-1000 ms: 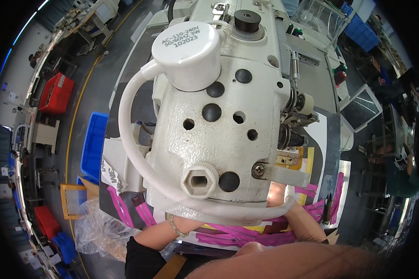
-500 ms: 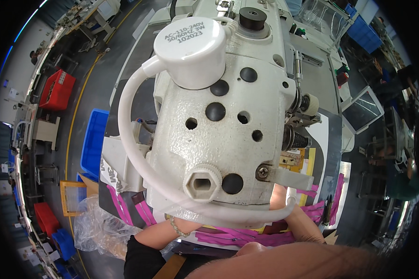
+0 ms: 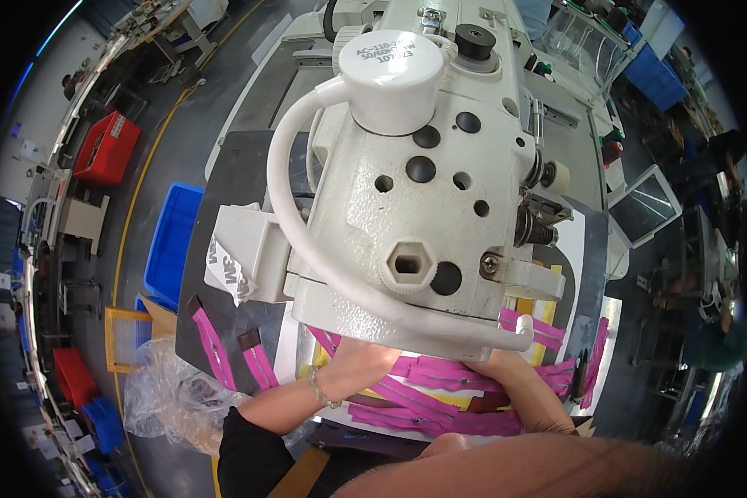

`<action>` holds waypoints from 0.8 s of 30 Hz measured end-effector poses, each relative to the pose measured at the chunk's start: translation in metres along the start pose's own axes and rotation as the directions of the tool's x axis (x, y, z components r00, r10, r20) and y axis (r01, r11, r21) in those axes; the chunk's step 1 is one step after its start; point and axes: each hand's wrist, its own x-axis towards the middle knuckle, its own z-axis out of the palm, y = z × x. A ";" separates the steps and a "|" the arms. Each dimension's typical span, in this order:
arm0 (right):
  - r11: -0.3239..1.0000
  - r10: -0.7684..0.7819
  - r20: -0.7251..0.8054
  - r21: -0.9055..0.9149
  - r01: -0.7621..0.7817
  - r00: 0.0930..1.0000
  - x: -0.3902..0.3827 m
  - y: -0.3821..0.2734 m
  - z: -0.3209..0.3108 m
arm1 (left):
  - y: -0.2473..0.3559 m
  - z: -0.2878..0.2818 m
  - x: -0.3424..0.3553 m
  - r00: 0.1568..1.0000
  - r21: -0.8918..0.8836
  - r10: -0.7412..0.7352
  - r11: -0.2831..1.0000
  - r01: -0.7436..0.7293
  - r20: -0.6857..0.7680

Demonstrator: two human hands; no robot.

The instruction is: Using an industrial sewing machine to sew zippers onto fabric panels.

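Observation:
A white sewing machine head (image 3: 349, 216) fills the middle of the view. My left hand (image 3: 372, 357), with a bead bracelet on its wrist, reaches under the machine's front edge from the left; its fingers are hidden there. From the right my right hand (image 3: 491, 365) also goes in beneath the machine, and its fingers cannot be seen either. Around and between both hands lie several magenta zipper strips (image 3: 452, 375) on the work surface. Whether either hand grips one is not visible. A white lamp (image 3: 393, 83) with a bent white tube (image 3: 284, 191) sits on the machine.
More magenta zippers (image 3: 212, 349) lie at the left of the dark machine table (image 3: 232, 166). Beyond its left edge stand a blue bin (image 3: 173, 245) and a clear plastic bag (image 3: 174, 398). Thread spools (image 3: 612, 151) and a tilted, framed clear panel (image 3: 646, 202) are at right.
The machine appears farther right and higher in the picture as the view has shifted. More of my left hand and of the zippers below the machine now shows.

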 end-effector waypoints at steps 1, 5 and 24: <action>1.000 -0.001 0.001 -0.004 0.001 1.000 -0.002 0.001 0.003 | -0.002 0.003 0.001 1.000 -0.002 0.001 1.000 -0.001 -0.004; 0.994 0.107 -0.070 0.025 -0.106 0.992 -0.006 0.007 0.013 | -0.004 0.005 0.011 0.970 -0.024 0.054 0.998 -0.061 -0.237; 0.989 0.001 -0.126 0.145 0.018 0.992 0.002 0.013 0.003 | -0.005 0.016 -0.007 0.989 0.028 0.102 0.995 -0.099 -0.106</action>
